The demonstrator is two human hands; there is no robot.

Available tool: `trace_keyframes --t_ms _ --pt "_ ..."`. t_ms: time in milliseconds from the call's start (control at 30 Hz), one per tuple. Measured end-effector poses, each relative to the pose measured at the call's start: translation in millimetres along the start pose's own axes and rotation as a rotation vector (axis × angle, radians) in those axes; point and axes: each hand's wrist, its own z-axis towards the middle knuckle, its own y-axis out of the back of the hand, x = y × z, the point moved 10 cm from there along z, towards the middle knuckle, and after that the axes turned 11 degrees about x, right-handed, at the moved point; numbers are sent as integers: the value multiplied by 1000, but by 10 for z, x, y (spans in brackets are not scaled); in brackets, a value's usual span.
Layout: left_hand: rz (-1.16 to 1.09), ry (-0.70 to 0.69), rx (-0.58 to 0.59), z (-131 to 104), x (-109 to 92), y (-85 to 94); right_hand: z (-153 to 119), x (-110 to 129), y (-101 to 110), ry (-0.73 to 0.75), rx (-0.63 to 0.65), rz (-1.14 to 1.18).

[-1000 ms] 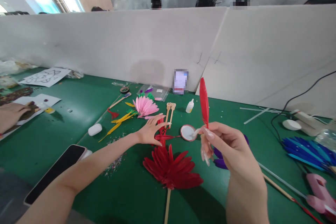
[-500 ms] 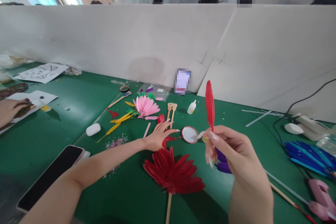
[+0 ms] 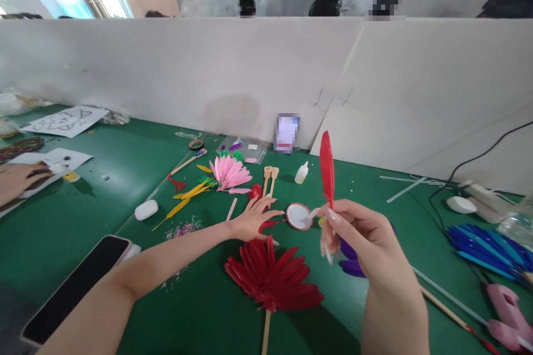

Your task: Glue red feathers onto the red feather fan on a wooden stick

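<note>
**A red feather held upright above a feather-strewn desk**

The person's right hand [image 3: 364, 233] is grasping a slender, bright-red feather [image 3: 327, 169], pinching it near the base between thumb and forefinger; the feather is standing almost upright, clear of the green, smooth-topped desk [image 3: 187, 310]. The left hand [image 3: 252, 222] is reaching forward with fingers spread, gripping nothing that can be seen. It is hovering over or resting on some loose red feathers [image 3: 255, 193] – which of the two cannot be told.

Nearer the wearer, a dark-red, fan-shaped feather head [image 3: 272, 277] on a pale wooden stick is lying just below the left hand. Between the hands, a round white dish with a red rim [image 3: 298, 216] is sitting, with a small white plastic bottle [image 3: 301, 172] standing beyond it. Left of the bottle are lying two pale wooden sticks with shaped ends [image 3: 273, 175] and, farther left, a pink feather fan [image 3: 230, 172]. Purple feathers [image 3: 352, 260] are showing partly behind the right hand; a pink glue gun [image 3: 506, 310] and blue feathers [image 3: 485, 247] are lying at far right. At far left – well apart – a co-worker's hand [image 3: 19, 180] is resting over white paper [image 3: 79, 158].
</note>
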Motion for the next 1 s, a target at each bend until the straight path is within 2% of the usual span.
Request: trace_keyframes --t_ms 367,633,833,1000 --pt "35 -14 77 -37 112 -17 12 -10 0 -14 20 -43" --pt "109 -9 115 -161 186 57 7 -38 17 -6 20 -28" --pt "153 23 76 -392 309 137 -4 -29 5 3 27 7" --pt "281 27 -53 -678 405 246 -25 -7 -3 14 37 16"
